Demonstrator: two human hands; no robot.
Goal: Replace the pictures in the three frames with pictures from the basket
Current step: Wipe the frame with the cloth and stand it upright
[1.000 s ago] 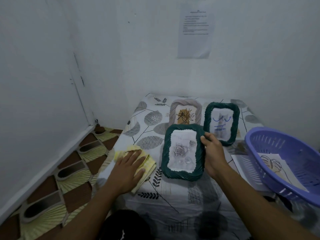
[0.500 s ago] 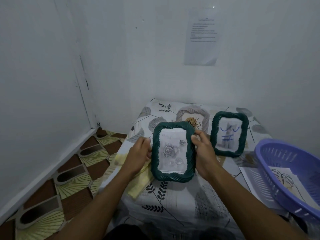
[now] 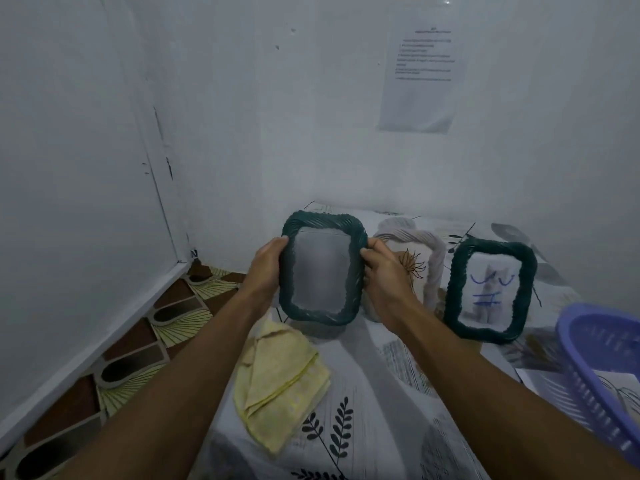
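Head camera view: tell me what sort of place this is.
Probably a corner of a home room, set up for a task. Bare white walls meet at a patterned tiled floor, a low surface wears a leaf-print cloth like a bedsheet, and a printed paper sheet is stuck on the wall.

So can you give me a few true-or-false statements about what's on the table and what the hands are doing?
1. Both hands grip one green frame. True: the left hand and right hand hold the held frame by its sides, off the table.
2. The yellow cloth lies in the basket. False: the cloth lies on the table, below the left arm; the basket is at the right edge.
3. A second green frame stands to the right. True: it shows blue scribbles.
4. The pale frame is being held too. False: the pale frame stands behind the right hand, untouched as far as shows.
5. The basket is red. False: it is purple.
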